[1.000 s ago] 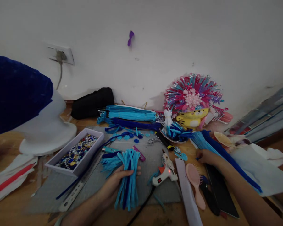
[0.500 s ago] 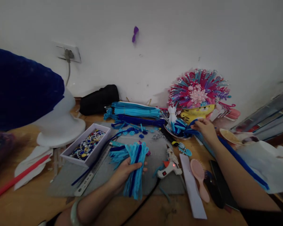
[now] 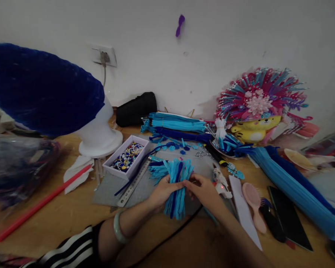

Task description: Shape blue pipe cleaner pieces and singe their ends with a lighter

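Note:
My left hand [image 3: 162, 191] is closed around a bundle of light blue pipe cleaners [image 3: 181, 169] with a dark blue strip down the middle. At the bundle's right edge, my right hand [image 3: 201, 188] has its thumb and fingers pinched against it. Whether a separate small piece is between those fingertips is hidden. Behind the bundle, more short blue pipe cleaner pieces [image 3: 158, 171] lie on the grey mat [image 3: 106, 191]. A hot glue gun [image 3: 222, 186] with a lit red light rests just right of my right hand, partly covered by it.
A white box of beads [image 3: 111, 169] and a steel ruler [image 3: 134, 186] lie left. Long blue pipe cleaners [image 3: 290, 190], a pink hairbrush [image 3: 252, 197] and a dark flat object [image 3: 290, 217] lie right. A foam head [image 3: 100, 137] wears dark blue; a beaded headdress [image 3: 257, 96] stands behind.
My right hand has come from the blue pieces at the plate to the bundle in my left hand. The view has swung left, so the surroundings appear further right.

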Action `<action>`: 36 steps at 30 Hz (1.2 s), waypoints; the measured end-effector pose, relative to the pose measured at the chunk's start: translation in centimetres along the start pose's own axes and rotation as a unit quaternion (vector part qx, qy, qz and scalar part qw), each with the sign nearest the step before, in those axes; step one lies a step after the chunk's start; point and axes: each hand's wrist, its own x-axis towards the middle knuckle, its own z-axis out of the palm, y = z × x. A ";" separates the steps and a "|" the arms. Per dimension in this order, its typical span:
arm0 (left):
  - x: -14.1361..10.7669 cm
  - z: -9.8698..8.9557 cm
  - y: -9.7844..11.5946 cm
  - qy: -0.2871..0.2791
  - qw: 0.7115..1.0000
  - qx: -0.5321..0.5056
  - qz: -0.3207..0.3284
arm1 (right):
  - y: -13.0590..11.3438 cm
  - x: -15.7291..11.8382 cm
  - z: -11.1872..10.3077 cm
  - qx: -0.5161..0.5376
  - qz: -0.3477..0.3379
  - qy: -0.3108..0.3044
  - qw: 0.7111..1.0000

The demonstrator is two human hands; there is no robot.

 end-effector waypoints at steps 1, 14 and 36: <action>0.0 -0.1 0.0 0.006 1.000 0.000 0.004 | 0.1 0.1 0.4 0.027 -0.001 0.016 1.000; -0.2 -0.8 -0.4 -0.023 0.996 0.087 0.010 | 2.1 0.4 2.2 0.061 0.003 0.020 0.998; -0.6 -0.9 -0.3 -0.010 0.999 0.033 -0.028 | 3.3 0.9 3.0 0.101 0.062 0.081 0.990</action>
